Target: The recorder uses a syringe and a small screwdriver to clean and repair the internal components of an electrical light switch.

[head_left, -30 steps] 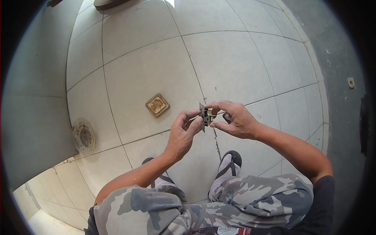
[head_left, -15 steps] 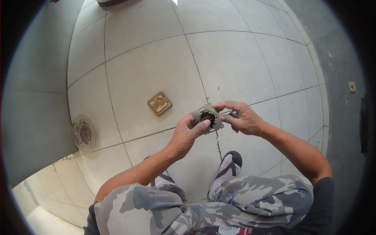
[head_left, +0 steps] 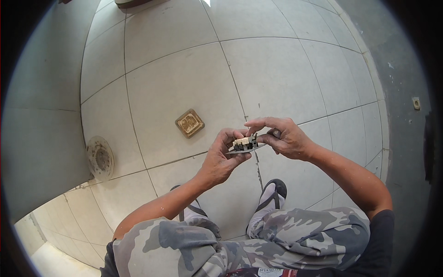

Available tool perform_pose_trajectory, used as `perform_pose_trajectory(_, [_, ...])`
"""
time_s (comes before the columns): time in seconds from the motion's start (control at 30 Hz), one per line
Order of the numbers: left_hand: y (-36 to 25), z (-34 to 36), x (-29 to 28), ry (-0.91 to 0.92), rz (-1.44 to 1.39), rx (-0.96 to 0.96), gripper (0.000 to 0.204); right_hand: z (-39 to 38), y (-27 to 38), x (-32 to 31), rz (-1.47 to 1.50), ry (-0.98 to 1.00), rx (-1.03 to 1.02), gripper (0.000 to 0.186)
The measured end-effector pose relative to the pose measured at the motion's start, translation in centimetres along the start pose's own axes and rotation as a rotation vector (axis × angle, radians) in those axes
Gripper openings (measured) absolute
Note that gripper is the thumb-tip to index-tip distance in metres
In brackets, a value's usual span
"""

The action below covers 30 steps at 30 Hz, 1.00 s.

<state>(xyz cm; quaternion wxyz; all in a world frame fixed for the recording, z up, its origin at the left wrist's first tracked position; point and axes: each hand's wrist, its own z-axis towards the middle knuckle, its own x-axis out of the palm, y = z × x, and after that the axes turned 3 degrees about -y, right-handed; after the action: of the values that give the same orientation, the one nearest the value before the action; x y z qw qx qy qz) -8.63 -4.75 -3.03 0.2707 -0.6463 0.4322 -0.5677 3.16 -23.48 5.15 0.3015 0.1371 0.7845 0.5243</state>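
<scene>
My left hand grips an electrical wall insert, a switch or socket mechanism, above the floor tiles. Its cream block with black parts sits on a thin grey metal mounting plate, now seen side-on. The left thumb lies under the plate's near edge and the fingers are behind the block. At the insert's right end, my right hand has its index finger and thumb around a small upright metal piece. A dark rounded end of something shows between the curled right fingers; the rest of it is hidden.
A square brown-and-cream plate lies on the tiled floor ahead and to the left. A round, dirty, pale disc is by the grey panel at left. A grey wall with a small fitting stands at right.
The insert has been tilted from showing its face with the toothed metal plate to a side-on view. My left thumb has moved from its middle to beneath the plate.
</scene>
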Motion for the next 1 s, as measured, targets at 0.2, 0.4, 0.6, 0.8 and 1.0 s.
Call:
perform_pose_trajectory(0.2, [-0.2, -0.1, 0.2, 0.028, 0.262, 0.201, 0.046, -0.2, -0.3, 0.1, 0.018, -0.008, -0.017, 0.041])
perform_pose_trajectory(0.4, [-0.9, 0.4, 0.2, -0.034, 0.707, 0.584, 0.051, -0.3, -0.3, 0.3, -0.046, -0.067, 0.045, 0.018])
perform_pose_trajectory(0.6, [-1.2, 0.5, 0.2, -0.055, 0.8, 0.67, 0.053, -0.3, -1.1, 0.5, -0.027, -0.102, -0.05, 0.008])
perform_pose_trajectory(0.8, [-0.9, -0.1, 0.8, -0.072, 0.573, 0.431, 0.053, -0.2, 0.7, 0.1, -0.052, -0.099, 0.107, 0.013])
perform_pose_trajectory(1.0, [-1.5, 0.1, 0.7, -0.141, 0.081, -0.174, 0.042, 0.2, 0.1, -0.6, 0.133, -0.266, 0.275, 0.029])
